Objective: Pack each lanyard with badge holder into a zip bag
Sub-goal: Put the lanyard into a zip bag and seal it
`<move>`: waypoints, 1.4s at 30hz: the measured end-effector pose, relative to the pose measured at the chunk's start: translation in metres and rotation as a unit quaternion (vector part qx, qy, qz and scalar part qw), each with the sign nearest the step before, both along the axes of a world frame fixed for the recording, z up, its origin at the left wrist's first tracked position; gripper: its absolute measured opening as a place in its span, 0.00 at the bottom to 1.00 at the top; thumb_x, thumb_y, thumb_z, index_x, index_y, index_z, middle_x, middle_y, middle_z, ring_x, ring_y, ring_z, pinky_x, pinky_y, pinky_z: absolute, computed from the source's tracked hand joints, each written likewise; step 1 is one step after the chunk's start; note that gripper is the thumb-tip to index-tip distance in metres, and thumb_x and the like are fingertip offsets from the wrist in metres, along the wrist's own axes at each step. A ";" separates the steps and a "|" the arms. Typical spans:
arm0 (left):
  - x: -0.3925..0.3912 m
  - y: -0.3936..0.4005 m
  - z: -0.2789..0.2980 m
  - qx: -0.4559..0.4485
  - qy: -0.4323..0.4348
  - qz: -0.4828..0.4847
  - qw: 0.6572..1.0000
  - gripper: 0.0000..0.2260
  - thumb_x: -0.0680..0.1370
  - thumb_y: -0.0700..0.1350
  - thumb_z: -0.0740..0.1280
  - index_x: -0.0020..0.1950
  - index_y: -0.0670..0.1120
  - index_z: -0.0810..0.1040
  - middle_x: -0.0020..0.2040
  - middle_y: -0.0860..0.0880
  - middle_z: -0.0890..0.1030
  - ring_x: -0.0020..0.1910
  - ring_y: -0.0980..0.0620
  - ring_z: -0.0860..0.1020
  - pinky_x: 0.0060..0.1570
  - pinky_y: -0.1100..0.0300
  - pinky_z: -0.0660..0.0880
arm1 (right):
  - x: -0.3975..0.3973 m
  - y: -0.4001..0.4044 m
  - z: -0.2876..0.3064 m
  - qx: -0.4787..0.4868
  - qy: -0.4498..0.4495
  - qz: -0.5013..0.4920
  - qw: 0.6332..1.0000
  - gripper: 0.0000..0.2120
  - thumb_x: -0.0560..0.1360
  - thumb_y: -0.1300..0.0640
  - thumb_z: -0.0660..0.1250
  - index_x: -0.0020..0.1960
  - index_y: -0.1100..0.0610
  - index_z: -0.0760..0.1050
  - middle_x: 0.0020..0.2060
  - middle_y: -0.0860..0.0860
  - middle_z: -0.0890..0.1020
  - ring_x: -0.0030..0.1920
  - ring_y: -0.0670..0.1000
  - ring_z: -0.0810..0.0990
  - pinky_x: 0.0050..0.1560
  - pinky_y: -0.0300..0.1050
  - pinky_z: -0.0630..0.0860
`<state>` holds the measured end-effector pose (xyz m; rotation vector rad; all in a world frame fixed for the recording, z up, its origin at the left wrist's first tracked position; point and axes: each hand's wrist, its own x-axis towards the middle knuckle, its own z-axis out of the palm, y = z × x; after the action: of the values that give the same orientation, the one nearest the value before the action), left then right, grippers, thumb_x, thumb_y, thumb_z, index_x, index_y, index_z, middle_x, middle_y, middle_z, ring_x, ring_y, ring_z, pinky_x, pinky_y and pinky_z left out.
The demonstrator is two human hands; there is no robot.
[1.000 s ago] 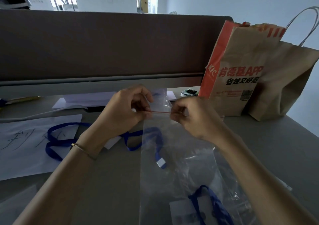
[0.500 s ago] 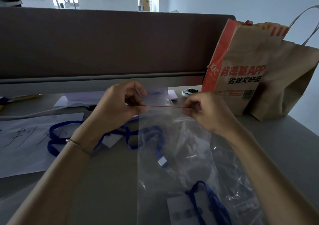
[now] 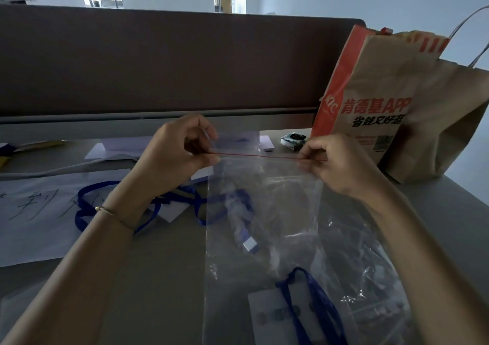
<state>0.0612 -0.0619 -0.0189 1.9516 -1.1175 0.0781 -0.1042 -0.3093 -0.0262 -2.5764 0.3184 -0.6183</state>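
I hold a clear zip bag (image 3: pixel 267 201) upright above the desk by its red zip line. My left hand (image 3: pixel 177 154) pinches the strip's left end and my right hand (image 3: pixel 336 162) pinches its right end. At the bottom of the bag lies a blue lanyard (image 3: pixel 309 299) with a white badge holder (image 3: pixel 264 315). More blue lanyards (image 3: pixel 90 201) with white badge holders (image 3: pixel 172 212) lie loose on the desk under my left wrist, partly seen through the bag.
A brown and red paper carrier bag (image 3: pixel 397 101) stands at the right rear. A white sheet with handwriting (image 3: pixel 34 212) lies at the left. A grey partition (image 3: pixel 158 61) closes off the back. More clear bags (image 3: pixel 375 305) lie crumpled at the lower right.
My hands have slid apart along the red zip line: the right hand moved right to the bag's far corner, the left stayed at the left corner. The bag now hangs stretched flat between them.
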 end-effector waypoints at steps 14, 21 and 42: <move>0.009 0.006 -0.003 -0.005 -0.001 0.005 1.000 0.13 0.71 0.37 0.75 0.50 0.47 0.77 0.39 0.51 0.83 0.40 0.55 0.83 0.48 0.59 0.81 | -0.006 -0.014 0.000 -0.007 -0.004 -0.006 1.000 0.12 0.70 0.67 0.76 0.41 0.50 0.82 0.38 0.44 0.83 0.40 0.42 0.81 0.44 0.36 0.77; 0.014 0.007 -0.005 -0.006 0.007 0.012 1.000 0.13 0.71 0.36 0.76 0.50 0.48 0.77 0.39 0.51 0.84 0.40 0.55 0.83 0.47 0.60 0.80 | -0.006 -0.014 -0.003 0.013 -0.025 -0.034 0.999 0.10 0.69 0.62 0.79 0.40 0.48 0.83 0.34 0.45 0.83 0.37 0.45 0.82 0.42 0.43 0.80; -0.058 -0.027 -0.029 0.215 -0.157 -0.064 0.962 0.11 0.78 0.41 0.66 0.55 0.55 0.80 0.52 0.55 0.83 0.47 0.58 0.79 0.50 0.61 0.77 | -0.036 0.059 0.013 -0.022 0.016 0.115 0.993 0.11 0.73 0.65 0.72 0.46 0.49 0.85 0.41 0.40 0.84 0.43 0.40 0.82 0.47 0.39 0.79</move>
<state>0.0035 -0.0884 -0.0477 2.2962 -1.5719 0.0818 -0.1398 -0.2507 -0.0133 -2.6167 0.0154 -0.5050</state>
